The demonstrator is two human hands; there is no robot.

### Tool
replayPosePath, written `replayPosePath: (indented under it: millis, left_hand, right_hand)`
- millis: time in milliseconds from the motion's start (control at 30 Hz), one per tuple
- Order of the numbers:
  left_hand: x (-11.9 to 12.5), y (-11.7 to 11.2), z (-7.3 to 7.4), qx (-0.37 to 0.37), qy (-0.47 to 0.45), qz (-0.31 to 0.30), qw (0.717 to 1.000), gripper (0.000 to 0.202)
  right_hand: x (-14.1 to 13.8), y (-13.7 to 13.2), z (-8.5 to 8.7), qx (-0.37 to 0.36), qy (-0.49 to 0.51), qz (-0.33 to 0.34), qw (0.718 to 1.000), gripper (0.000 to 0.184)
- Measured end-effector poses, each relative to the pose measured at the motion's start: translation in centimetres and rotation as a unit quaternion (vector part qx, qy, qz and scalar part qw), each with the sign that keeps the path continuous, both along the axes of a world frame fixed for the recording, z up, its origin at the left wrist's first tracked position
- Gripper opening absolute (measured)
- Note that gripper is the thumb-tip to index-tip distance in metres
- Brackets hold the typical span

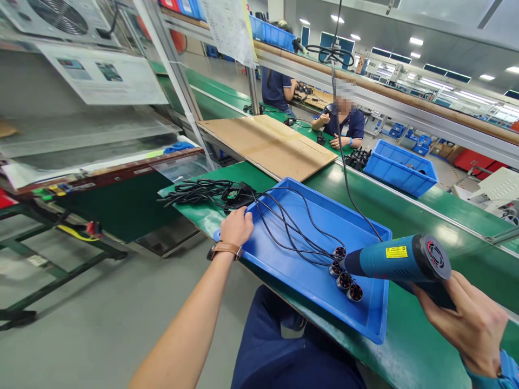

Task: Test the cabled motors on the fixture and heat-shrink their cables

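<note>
One blue tray (308, 270) lies on the green counter (405, 216) in front of the person. The left hand (236, 227), with a brown-strapped watch (224, 249) on its wrist, rests on the tray's far-left corner, fingers curled over the rim; how firmly it grips cannot be told. The right hand (472, 324) is wrapped around the handle of one teal heat gun (399, 262), whose nozzle points at the small motors (344, 273) lying in the tray. Four motors can be counted, close together in a short row near the tray's near edge; the nozzle tip covers part of the upper ones, so their exact shape is hard to make out. Thin black wires (292, 227) run from the motors across the tray to a tangled bundle and a small dark board (235, 195) on the counter beyond the tray's left end; the strands overlap too much to count. The heat gun's own cord (344, 156) rises out of the top of the view.

Farther along lie one brown cardboard sheet (267, 143) and one blue bin (399, 167). Two other people in dark blue sit at the far end; one is cut off at the shoulders by the rack frame.
</note>
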State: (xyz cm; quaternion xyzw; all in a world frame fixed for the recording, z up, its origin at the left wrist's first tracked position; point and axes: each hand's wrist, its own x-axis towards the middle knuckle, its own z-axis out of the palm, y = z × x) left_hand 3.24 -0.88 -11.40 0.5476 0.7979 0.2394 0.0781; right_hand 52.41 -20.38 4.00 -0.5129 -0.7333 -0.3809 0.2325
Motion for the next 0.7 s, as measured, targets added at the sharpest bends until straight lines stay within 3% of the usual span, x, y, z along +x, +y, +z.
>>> replayPosePath:
  millis: [700]
  left_hand:
    - [0.2, -0.24, 0.14, -0.004, -0.005, 0.002, 1.0, 0.059]
  right_hand:
    - [-0.5, -0.01, 0.3, -0.009, 0.003, -0.006, 1.0, 0.021]
